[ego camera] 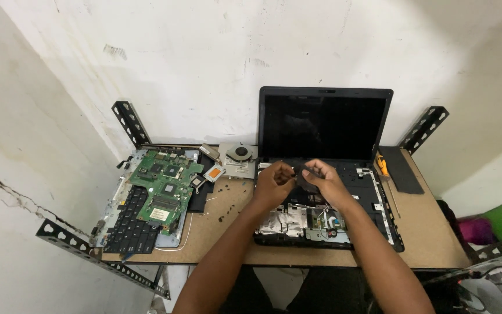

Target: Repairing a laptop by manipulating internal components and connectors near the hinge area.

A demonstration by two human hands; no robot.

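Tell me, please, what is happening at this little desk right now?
A person has a laptop stripped open on a small wooden desk, its dark screen upright. Both hands work over the exposed base near the hinge: the left hand and right hand meet around a small dark part, too small to identify. A green circuit board lies on a removed keyboard to the left, a cooling fan behind, and an orange-handled screwdriver to the right.

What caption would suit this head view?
Both hands, left and right, work inside an opened laptop beside a green motherboard.
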